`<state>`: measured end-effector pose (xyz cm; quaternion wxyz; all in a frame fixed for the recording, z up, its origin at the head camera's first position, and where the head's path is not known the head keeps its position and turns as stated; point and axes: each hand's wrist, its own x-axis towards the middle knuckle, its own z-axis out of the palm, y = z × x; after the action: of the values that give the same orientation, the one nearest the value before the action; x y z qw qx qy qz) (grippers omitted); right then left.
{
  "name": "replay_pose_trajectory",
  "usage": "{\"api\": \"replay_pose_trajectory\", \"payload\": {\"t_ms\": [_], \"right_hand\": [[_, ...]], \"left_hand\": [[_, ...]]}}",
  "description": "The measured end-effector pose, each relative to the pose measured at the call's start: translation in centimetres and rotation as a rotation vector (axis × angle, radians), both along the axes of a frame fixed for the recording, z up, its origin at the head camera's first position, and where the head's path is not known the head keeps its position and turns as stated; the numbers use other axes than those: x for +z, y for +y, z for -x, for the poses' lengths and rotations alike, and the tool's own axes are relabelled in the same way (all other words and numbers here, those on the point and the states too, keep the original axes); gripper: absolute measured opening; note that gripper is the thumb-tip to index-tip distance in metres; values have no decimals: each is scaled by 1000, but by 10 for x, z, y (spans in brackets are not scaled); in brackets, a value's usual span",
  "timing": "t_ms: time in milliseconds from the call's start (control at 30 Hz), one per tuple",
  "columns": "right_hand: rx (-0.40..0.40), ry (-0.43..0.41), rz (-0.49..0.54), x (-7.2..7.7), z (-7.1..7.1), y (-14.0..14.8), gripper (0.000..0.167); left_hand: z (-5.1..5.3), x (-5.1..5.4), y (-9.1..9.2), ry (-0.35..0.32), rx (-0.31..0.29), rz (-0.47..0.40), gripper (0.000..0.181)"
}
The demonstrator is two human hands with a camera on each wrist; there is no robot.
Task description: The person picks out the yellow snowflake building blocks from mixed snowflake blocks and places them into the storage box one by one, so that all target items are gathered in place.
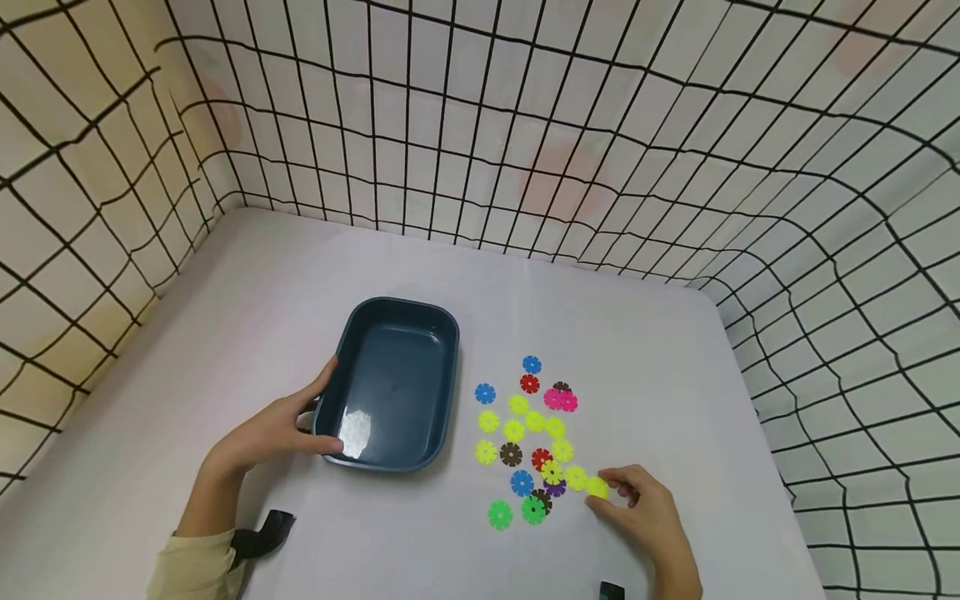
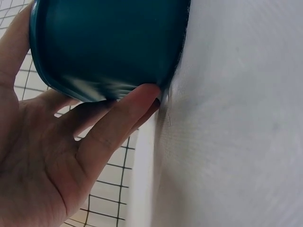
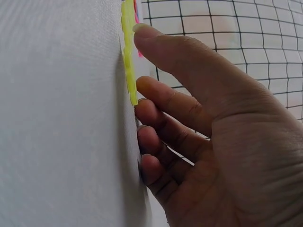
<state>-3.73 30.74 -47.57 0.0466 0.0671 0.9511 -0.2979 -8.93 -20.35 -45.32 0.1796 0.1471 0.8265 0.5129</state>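
"Head view gives it best: what does each hand have?"

"The right hand (image 1: 648, 512) has thumb and forefinger at opposite edges of a yellow slotted disc (image 1: 597, 487), parted just enough to span it. How firmly they press, I can't tell."

"Where does that disc lie?"

"At the near right end of a curving run of yellow discs (image 1: 555, 427), to the right of a dark blue rectangular tray (image 1: 397, 392). Whether the run is linked or merely touching, I can't make out."

"And the left hand (image 1: 270, 429)?"

"Spread round the tray's near left side, touching rim and outer wall."

"How would they handle?"

"That disc looks thin, light and fairly stiff, probably smooth plastic that could skid; I'd pinch its notched edge. The tray seems rigid, glossy, a bit slippery, so I'd grip the side wall, thumb over the rim."
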Motion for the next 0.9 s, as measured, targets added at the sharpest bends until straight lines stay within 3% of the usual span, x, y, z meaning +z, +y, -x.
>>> {"api": "replay_pose_trajectory", "payload": {"t_ms": [633, 900], "right_hand": [[-9, 4, -99, 0, 3, -5, 29], [0, -5, -200, 6, 3, -16, 26]], "left_hand": [[-2, 3, 4, 89, 6, 51, 116], [-3, 3, 4, 65, 19, 72, 117]]}}
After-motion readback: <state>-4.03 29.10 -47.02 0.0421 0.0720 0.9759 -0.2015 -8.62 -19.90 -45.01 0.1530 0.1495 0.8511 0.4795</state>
